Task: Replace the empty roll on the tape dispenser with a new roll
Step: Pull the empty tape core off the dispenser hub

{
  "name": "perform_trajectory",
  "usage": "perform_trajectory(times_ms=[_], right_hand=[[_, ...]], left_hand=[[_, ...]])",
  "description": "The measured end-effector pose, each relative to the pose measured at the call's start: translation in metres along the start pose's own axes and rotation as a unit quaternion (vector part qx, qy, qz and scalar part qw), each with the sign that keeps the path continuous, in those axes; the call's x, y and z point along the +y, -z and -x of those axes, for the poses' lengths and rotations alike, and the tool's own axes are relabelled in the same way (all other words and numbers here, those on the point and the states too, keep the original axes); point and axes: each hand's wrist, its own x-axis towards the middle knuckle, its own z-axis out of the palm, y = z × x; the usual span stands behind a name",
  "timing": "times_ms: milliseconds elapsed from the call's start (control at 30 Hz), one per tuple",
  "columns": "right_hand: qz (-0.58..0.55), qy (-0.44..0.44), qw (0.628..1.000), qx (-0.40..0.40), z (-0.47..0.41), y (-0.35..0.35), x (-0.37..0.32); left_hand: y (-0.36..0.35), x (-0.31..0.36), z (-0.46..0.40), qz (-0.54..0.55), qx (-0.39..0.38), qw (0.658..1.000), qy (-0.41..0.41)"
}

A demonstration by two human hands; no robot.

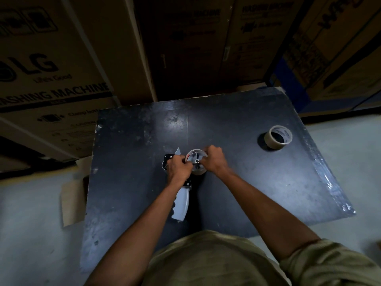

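Observation:
A tape dispenser [181, 201] with a pale grey handle lies on its side in the middle of the dark table [237, 182]. A roll [196, 155] sits on its spoked wheel. My left hand [179, 169] presses down on the dispenser's black frame, just left of the wheel. My right hand [214, 162] grips the right edge of that roll. A brown tape roll [278, 137] stands apart at the table's far right, touched by neither hand.
Stacked cardboard appliance boxes [61, 58] rise close behind and to the left of the table. A flat piece of cardboard [72, 201] lies on the floor by the table's left edge. A blue rack post [288, 83] stands at the back right.

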Motion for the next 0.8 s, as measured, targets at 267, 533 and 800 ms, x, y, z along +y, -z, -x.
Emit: perform_trajectory(times_ms=[267,533,800], right_hand=[[-0.031,-0.045,0.998,0.032,0.000,-0.004,0.008],[-0.039,-0.061,0.996,0.048,0.005,-0.003,0.004],[-0.041,-0.057,0.994,0.080,0.010,-0.003,0.005]], left_hand=[[-0.009,0.006,0.010,0.033,0.045,0.998,-0.013],[-0.007,0.005,0.011,0.054,0.051,0.997,-0.024],[-0.006,0.006,0.016,0.058,0.060,0.996,-0.042]])
